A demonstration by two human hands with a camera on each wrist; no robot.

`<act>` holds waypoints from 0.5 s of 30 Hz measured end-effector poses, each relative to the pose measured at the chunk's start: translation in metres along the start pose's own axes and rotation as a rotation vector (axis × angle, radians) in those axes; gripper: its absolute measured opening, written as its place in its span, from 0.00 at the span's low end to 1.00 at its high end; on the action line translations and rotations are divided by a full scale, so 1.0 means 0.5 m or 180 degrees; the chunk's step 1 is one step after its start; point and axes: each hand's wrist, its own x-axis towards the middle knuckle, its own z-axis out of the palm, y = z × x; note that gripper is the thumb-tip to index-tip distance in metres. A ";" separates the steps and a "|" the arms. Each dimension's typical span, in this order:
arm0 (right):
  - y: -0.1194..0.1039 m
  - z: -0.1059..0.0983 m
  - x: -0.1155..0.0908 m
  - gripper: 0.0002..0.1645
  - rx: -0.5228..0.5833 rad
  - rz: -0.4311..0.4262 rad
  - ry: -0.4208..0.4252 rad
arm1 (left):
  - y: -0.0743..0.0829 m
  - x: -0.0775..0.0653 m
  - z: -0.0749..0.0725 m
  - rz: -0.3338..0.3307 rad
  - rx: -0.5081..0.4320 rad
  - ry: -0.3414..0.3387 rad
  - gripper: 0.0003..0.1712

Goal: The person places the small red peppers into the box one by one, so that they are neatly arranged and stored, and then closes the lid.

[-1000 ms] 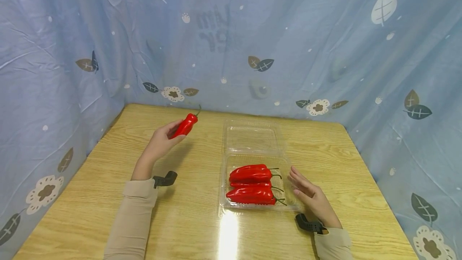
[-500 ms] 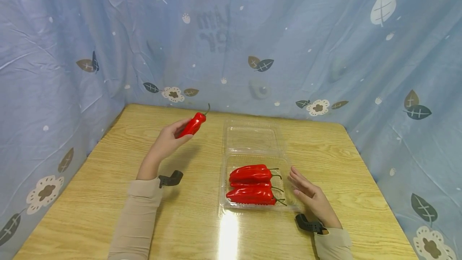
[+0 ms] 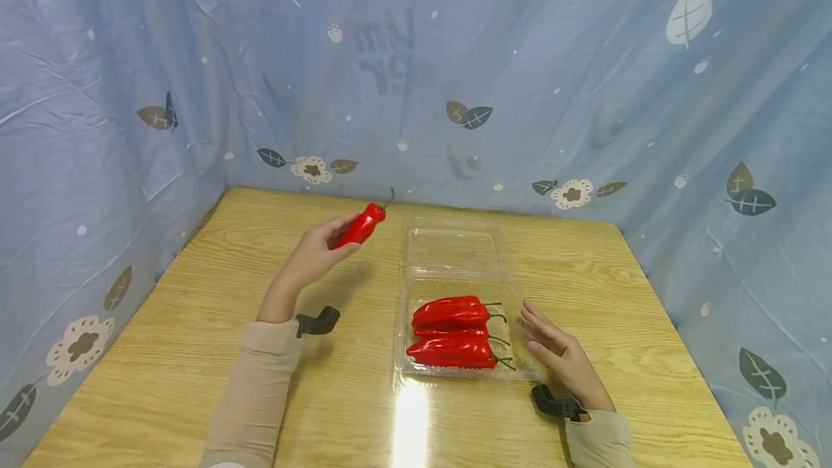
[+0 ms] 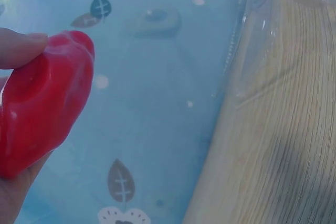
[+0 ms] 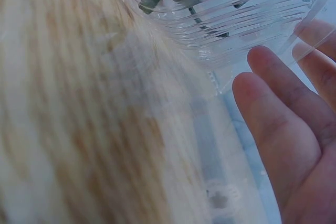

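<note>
My left hand [image 3: 316,251] holds a red pepper [image 3: 364,225] between thumb and fingers above the table, its green stem pointing up and to the right. In the left wrist view the same pepper [image 4: 50,95] fills the left side, gripped by the thumb. A clear plastic clamshell box [image 3: 520,295] lies with its lid laid back on the table; several red peppers [image 3: 451,349] rest in its base, stems to the right. My right hand [image 3: 564,356] is at the box's right side, fingers extended along the wall. The right wrist view shows those fingers [image 5: 281,85] close to the ridged wall; contact is unclear.
The box's transparent lid [image 3: 458,248] lies flat behind the base. Beyond the wooden table [image 3: 338,396] hangs a blue patterned curtain [image 3: 416,78], which also runs along both sides. A bright glare strip marks the tabletop in front of the box.
My left hand has carried the pepper to the right, closer to the box lid. The right hand and the peppers in the box have stayed in place.
</note>
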 end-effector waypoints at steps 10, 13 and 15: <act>0.000 0.000 0.000 0.31 0.0015 0.0007 0.0011 | 0.010 0.011 0.022 0.0109 -0.0009 -0.0152 0.32; 0.000 0.000 -0.001 0.31 0.0009 0.0008 0.0012 | 0.012 0.014 0.028 0.0130 -0.0037 -0.0170 0.32; 0.000 0.000 -0.002 0.32 0.0010 0.0017 0.0016 | 0.014 0.016 0.031 0.0147 -0.0052 -0.0184 0.32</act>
